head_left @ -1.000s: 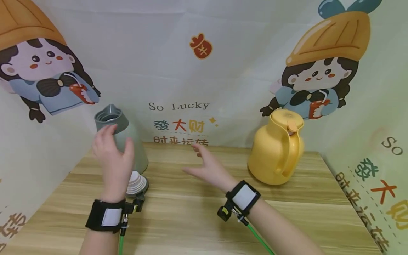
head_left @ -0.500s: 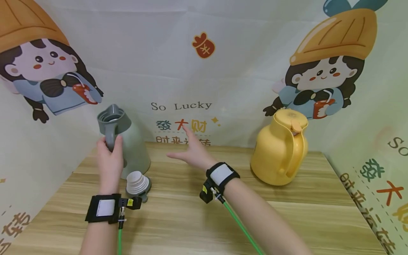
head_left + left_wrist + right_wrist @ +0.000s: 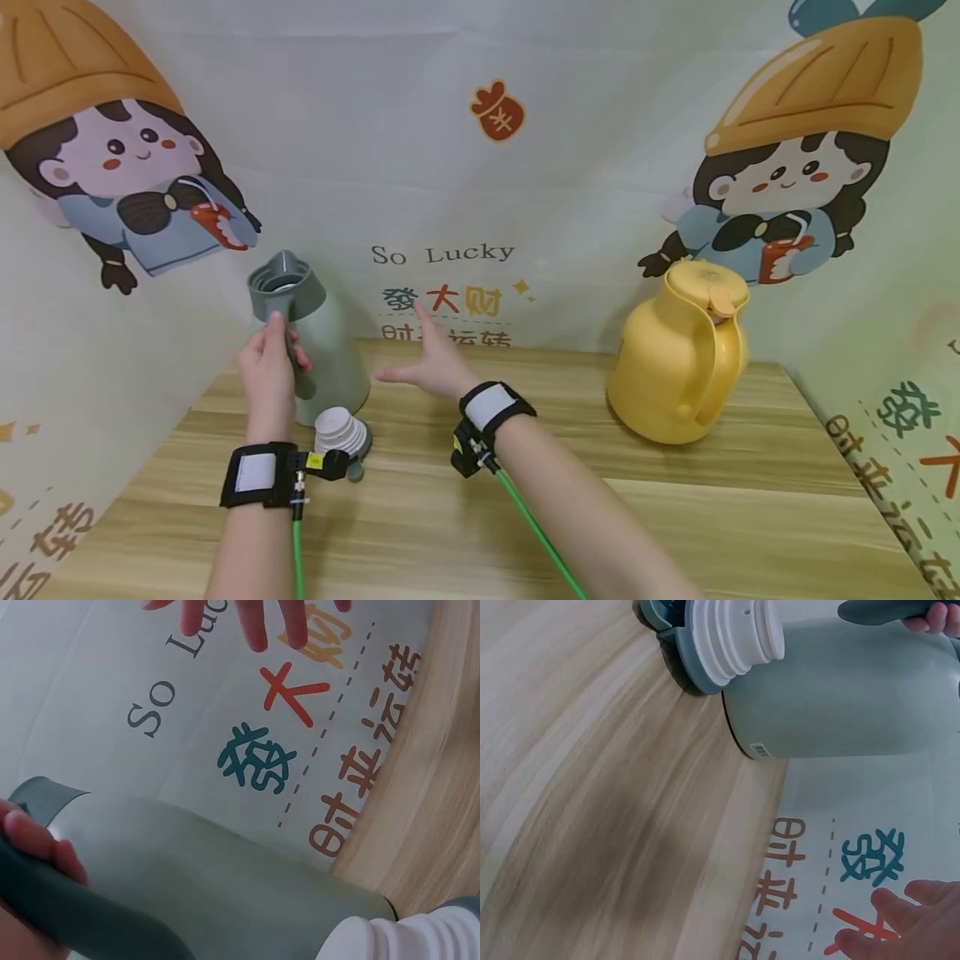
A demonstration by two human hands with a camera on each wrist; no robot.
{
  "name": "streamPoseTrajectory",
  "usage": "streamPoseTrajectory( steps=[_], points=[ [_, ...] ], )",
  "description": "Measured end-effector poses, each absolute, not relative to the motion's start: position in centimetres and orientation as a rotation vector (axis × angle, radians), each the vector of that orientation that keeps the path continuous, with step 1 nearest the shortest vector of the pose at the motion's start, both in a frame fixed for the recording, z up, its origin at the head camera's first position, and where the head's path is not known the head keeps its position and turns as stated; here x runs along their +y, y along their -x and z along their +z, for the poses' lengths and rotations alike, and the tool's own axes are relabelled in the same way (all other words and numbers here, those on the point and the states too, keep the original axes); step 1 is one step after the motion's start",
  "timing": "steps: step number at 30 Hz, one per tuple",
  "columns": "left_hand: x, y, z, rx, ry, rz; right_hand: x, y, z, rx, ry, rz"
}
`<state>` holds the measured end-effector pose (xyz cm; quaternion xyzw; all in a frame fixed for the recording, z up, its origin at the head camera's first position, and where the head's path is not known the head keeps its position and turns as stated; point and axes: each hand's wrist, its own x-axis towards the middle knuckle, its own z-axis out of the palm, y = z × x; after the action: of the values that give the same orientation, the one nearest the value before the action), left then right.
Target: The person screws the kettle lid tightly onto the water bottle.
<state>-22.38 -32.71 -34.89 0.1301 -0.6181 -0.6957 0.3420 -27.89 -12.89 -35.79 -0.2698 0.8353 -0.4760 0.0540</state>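
Note:
A pale green thermos jug [image 3: 332,358] with a dark grey-green collar and spout stands upright at the left, its mouth uncovered. My left hand [image 3: 267,367] grips its handle [image 3: 82,911], fingers wrapped round it. In front of the jug, a white threaded stopper [image 3: 337,429] with a grey-green cap lies on the table, threads up. To the right of the jug my right hand [image 3: 435,360] hovers with fingers and thumb spread, touching nothing. The right wrist view shows the jug [image 3: 840,697], the stopper [image 3: 731,634] and part of that hand [image 3: 915,922].
A yellow thermos jug [image 3: 663,375] with its lid on stands at the right, handle toward me. The wooden table [image 3: 570,517] ends at a printed cloth backdrop [image 3: 360,125] behind and at both sides. Green cables [image 3: 536,529] run from the wrist cameras.
My left hand, first open in front of the jug, has taken hold of its handle. The right hand has moved left toward the jug with fingers spread. The view has shifted slightly.

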Motion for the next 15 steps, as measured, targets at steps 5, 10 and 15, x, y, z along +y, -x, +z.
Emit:
streamPoseTrajectory(
  steps=[5, 10, 15],
  points=[
    [-32.6, 23.5, -35.0, -1.499, -0.324, -1.877, -13.6, 27.8, -36.3, 2.506, 0.809, -1.443],
    [-32.4, 24.1, -35.1, -1.472, -0.364, -1.798, -13.9, 27.9, -36.9, 2.512, 0.828, -1.435],
    [-32.3, 24.1, -35.0, -1.374, -0.386, -1.821, -13.9, 28.3, -37.4, 2.536, 0.827, -1.419]
  ],
)
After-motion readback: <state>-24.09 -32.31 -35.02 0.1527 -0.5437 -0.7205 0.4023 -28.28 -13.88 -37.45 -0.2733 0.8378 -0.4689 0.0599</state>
